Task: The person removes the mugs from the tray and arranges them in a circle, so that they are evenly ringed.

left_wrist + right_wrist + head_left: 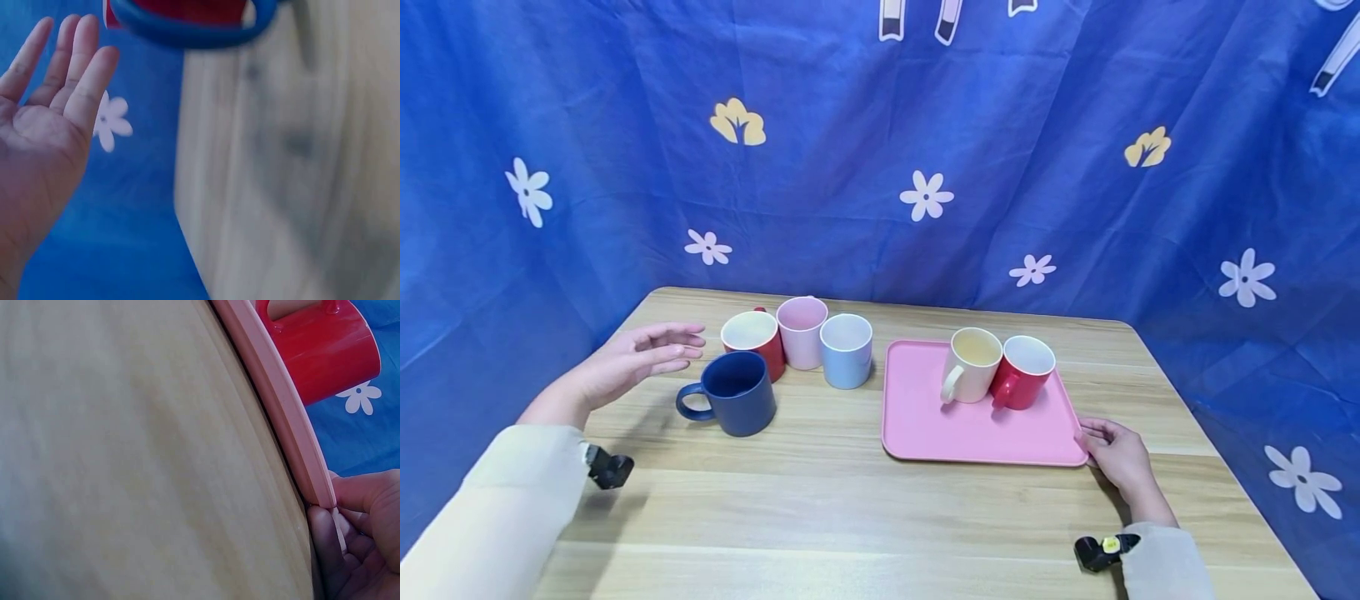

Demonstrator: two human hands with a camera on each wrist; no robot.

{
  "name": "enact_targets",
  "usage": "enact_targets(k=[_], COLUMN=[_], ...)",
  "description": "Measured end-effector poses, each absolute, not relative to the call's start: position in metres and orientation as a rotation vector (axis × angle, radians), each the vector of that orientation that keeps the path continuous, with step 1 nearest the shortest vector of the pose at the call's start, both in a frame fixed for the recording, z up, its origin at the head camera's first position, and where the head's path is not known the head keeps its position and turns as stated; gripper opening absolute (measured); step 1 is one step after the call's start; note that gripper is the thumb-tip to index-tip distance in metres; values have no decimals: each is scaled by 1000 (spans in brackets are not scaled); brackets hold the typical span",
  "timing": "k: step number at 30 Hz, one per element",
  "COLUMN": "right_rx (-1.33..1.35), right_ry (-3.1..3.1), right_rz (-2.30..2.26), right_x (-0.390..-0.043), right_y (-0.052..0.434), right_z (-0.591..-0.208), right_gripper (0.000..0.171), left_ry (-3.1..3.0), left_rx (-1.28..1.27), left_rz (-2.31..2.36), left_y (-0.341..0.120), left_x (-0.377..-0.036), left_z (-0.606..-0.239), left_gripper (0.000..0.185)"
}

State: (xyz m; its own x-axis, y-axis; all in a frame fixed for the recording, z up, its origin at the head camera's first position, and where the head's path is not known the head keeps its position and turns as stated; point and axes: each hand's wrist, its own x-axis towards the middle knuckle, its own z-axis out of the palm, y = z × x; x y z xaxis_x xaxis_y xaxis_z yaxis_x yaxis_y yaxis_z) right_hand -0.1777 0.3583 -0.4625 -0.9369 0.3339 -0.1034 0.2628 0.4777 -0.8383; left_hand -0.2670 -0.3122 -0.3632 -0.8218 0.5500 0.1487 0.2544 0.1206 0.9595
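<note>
One pink tray (pixel 917 433) pinched by the right hand (pixel 1116 457); left hand (pixel 623 367), fingers extended, apparently reaching, probably needs to grip the navy mug (pixel 747 410) next!

From six o'clock, farthest off, your head camera looks forward and down across the tabletop (pixel 820 517). Your left wrist camera sits close, tilted sideways, your left hand (pixel 44 144) at nine. Your right one, close beside the pink tray (pixel 278 394), shares that and its red mug (pixel 331 356) with the head view.

Apparently six mugs (pixel 745 407) (pixel 773 354) (pixel 805 346) (pixel 847 364) (pixel 973 379) (pixel 1022 387), one tray (pixel 970 435), two hands (pixel 625 364) (pixel 1116 458)
</note>
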Motion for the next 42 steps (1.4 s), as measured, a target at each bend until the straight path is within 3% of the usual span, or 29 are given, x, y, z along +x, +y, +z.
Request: enact_targets(k=[18, 32, 42], right_rx=[-519, -503, -504], right_ry=[-2636, -2641, -2641], right_rz=[1472, 1452, 1457], right_x=[-177, -178, -178], right_y=[358, 357, 358], right_z=[-461, -461, -462], right_gripper=[38, 37, 38], left_ry=[2322, 2216, 2091], left_rx=[789, 879, 863], left_rz=[1643, 1584, 1640], left_y=[-194, -114, -59], left_x=[-275, -268, -268], left_z=[-325, -342, -378], left_gripper=[41, 39, 35])
